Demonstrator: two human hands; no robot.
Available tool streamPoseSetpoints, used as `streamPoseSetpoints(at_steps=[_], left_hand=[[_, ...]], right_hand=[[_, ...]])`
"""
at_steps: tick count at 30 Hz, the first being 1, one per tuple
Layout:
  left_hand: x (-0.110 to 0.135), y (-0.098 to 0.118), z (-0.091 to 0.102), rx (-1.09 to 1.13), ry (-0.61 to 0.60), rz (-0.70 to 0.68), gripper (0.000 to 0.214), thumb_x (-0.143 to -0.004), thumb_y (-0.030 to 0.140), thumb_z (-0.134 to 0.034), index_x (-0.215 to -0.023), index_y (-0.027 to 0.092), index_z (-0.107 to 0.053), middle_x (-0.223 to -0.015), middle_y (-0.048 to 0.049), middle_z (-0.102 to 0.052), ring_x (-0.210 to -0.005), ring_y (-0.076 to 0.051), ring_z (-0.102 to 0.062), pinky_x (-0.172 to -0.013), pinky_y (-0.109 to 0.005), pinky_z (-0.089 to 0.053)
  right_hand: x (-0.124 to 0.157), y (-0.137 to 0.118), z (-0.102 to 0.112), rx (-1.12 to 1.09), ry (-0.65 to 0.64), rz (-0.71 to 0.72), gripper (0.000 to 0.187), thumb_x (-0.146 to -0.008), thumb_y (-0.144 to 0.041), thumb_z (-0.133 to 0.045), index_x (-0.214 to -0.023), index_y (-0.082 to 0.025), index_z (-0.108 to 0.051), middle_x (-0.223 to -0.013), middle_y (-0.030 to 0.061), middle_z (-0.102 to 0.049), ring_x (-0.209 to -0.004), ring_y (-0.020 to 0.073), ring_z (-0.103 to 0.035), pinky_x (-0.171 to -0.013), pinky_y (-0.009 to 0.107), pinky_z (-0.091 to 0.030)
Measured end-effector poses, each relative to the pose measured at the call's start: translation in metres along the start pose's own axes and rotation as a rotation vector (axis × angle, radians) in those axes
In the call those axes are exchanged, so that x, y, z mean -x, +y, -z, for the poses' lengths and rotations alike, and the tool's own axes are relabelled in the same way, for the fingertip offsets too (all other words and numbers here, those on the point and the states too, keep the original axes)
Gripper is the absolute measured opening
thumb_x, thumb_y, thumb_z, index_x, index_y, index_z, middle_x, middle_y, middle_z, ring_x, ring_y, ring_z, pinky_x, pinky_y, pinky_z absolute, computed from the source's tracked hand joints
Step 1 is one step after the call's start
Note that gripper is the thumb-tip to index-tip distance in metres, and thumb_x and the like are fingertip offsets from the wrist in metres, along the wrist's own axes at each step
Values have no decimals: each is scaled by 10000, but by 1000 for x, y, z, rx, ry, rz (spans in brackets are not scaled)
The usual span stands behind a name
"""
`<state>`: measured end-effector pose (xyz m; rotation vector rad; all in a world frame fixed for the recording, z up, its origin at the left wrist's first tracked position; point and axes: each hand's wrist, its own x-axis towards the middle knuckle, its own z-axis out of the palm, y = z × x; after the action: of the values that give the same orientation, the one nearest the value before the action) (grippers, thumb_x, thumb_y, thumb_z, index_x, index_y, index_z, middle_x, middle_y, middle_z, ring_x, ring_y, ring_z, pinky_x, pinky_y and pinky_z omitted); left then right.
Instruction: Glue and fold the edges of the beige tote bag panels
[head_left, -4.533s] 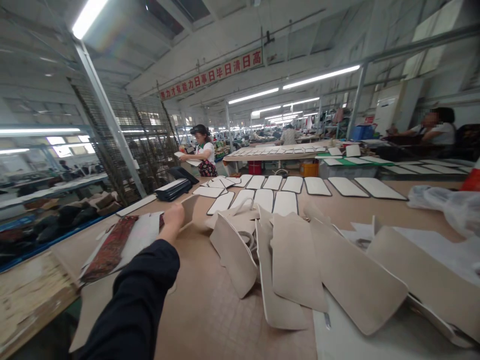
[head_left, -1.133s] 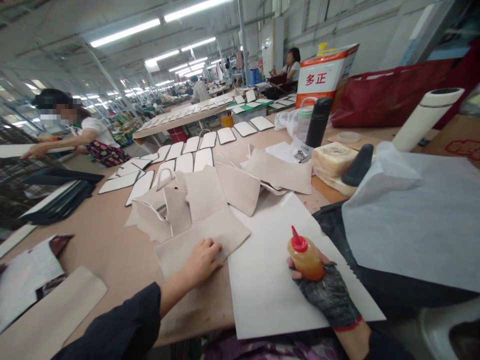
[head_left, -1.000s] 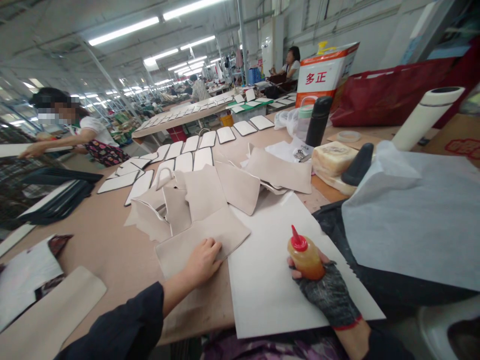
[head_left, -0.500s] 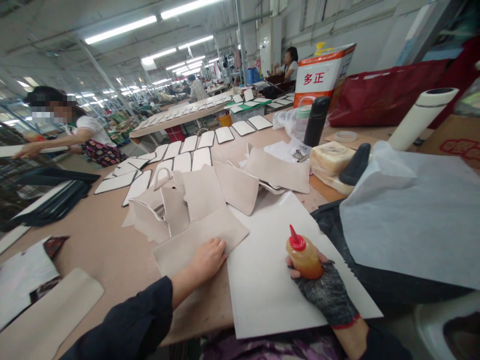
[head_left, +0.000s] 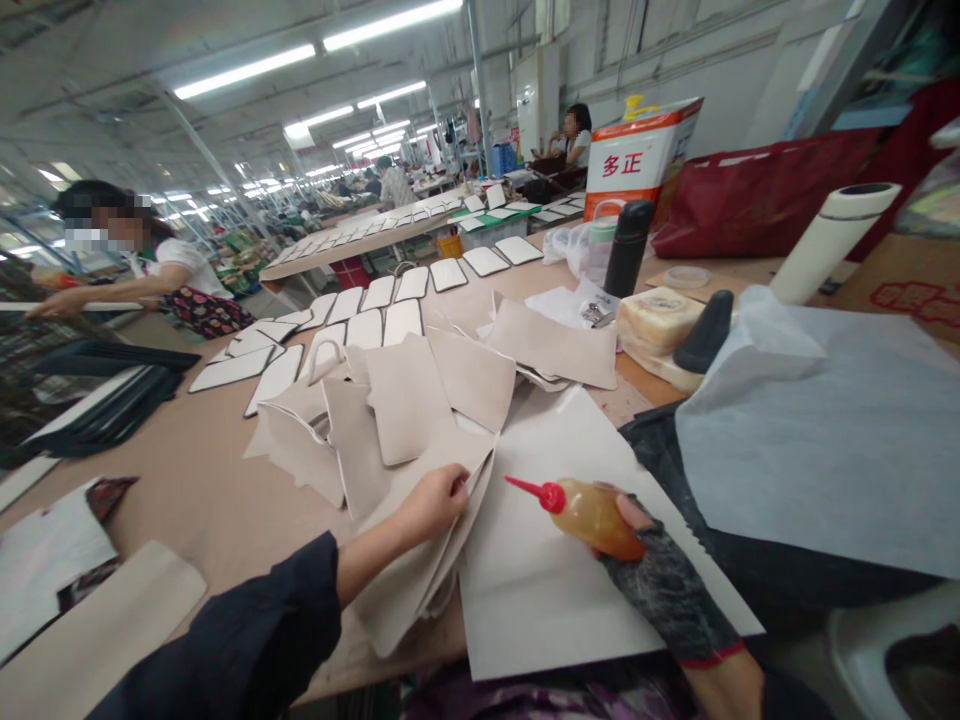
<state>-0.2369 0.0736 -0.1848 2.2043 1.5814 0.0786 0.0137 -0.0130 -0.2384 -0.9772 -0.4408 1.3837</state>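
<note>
My left hand (head_left: 435,505) is closed on the edge of a beige leather-like piece (head_left: 409,590), whose layers stand raised and fanned along the right side. In my right hand (head_left: 637,545), which wears a dark fingerless glove, lies a squeeze bottle (head_left: 596,515) of amber liquid. The bottle is tilted on its side, its red nozzle pointing left toward the raised layers, apart from them. Beneath it a white sheet (head_left: 555,610) covers the table's front. More beige pieces (head_left: 409,400) lie folded and overlapping just beyond my left hand.
White dark-edged panels (head_left: 401,320) lie in rows further back. To the right stand a black flask (head_left: 628,250), a wrapped yellowish block (head_left: 656,325), a white flask (head_left: 832,240) and a large can (head_left: 630,155). A co-worker (head_left: 172,260) stands at the left beside stacked dark panels (head_left: 127,410).
My left hand has gone from resting flat on the beige piece to gripping its lifted edge. My right hand has tipped the bottle from nearly upright to sideways, nozzle leftward.
</note>
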Motion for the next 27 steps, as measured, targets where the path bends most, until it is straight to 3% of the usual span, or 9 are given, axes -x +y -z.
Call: streamPoseSetpoints(at_steps=[3, 5, 7, 13, 16, 19, 27], left_hand=[[-4, 18, -18, 177, -60, 40, 413, -734, 128, -405, -1114, 143, -568, -745, -23, -663, -583, -143, -577, -585, -239, -433], [-7, 27, -34, 218, -18, 35, 397, -718, 109, -410, -1061, 139, -606, -825, -48, -679, -680, -164, -605, -647, -248, -446], [-9, 31, -46, 225, 51, 26, 361, -714, 93, -401, -973, 147, -646, -882, -61, -684, -795, -184, -610, -721, -258, -443], [-14, 28, -54, 331, 58, 83, 344, -721, 86, -386, -881, 164, -680, -788, -37, -694, -773, -179, -617, -716, -264, -451], [-16, 26, -53, 371, 66, 145, 342, -721, 99, -399, -906, 161, -680, -709, -25, -684, -716, -177, -618, -702, -272, -460], [-17, 24, -54, 402, 63, 190, 345, -722, 112, -406, -939, 151, -672, -659, -16, -671, -651, -169, -608, -670, -272, -469], [-19, 23, -56, 477, 13, 223, 330, -734, 130, -403, -954, 141, -648, -576, 10, -611, -454, -111, -514, -474, -210, -418]], right_hand=[[8, -32, 2, 112, 59, 74, 443, -681, -354, -665, -1104, -259, -573, -1093, 49, -603, -946, 228, -577, -673, 270, -522], [8, -50, 10, 101, -1, 59, 534, -668, -393, -651, -1169, -259, -521, -1057, 65, -610, -911, 250, -592, -683, 319, -525], [2, -60, 21, 112, -65, 48, 511, -693, -450, -601, -1159, -258, -514, -1034, 75, -607, -871, 261, -599, -660, 358, -523], [-24, -37, 39, 717, 142, 427, 344, -722, -468, -605, -983, -248, -554, -972, 50, -570, -844, 222, -557, -728, 351, -492], [-30, -24, 32, 813, 115, 493, 319, -759, -475, -566, -974, -241, -537, -953, 56, -559, -824, 218, -553, -718, 360, -486], [-35, -19, 23, 910, 99, 618, 282, -779, -447, -561, -964, -235, -529, -951, 56, -555, -867, 222, -538, -803, 396, -448], [-48, -27, 3, 981, 65, 821, 210, -819, -369, -524, -966, -219, -510, -921, 70, -545, -874, 230, -523, -803, 425, -434]])
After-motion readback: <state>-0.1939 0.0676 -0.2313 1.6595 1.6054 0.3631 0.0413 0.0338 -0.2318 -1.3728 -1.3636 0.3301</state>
